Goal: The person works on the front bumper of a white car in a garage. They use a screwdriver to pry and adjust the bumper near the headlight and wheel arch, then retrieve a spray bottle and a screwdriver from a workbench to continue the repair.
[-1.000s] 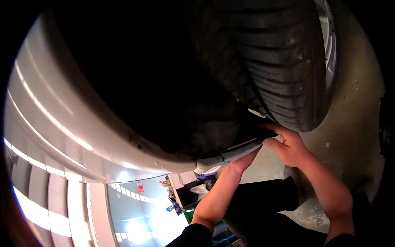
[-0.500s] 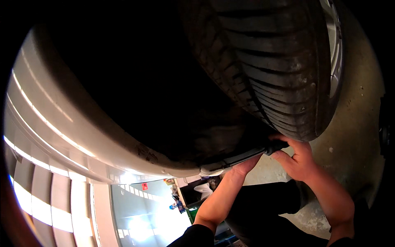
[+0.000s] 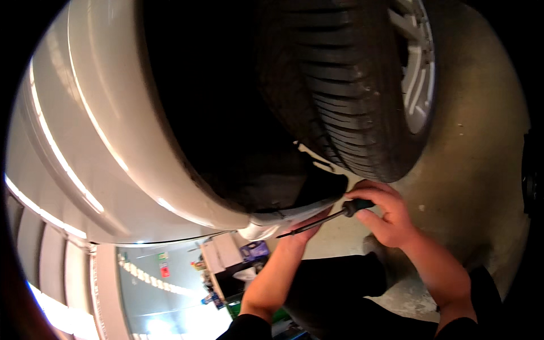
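Observation:
My right hand is closed round the dark handle of a screwdriver, just below the tyre. Its long thin shaft slants down to the left, and the tip is in plain sight in front of the body panel's lower corner. My left hand is at the lower edge of the wheel arch, behind the shaft. The panel and the shaft hide its fingers, so I cannot tell whether it grips the edge. A dark liner flap hangs inside the arch beside the tyre.
The pale car body curves along the left. A silver wheel rim faces the concrete floor on the right. Below lie my dark-clothed leg and a box of assorted items. Bright light reflects off the floor at lower left.
The screwdriver has come away from the arch edge, and its whole shaft now shows. My view has shifted, so the wheel and both hands sit further left. A gap shows beside the liner.

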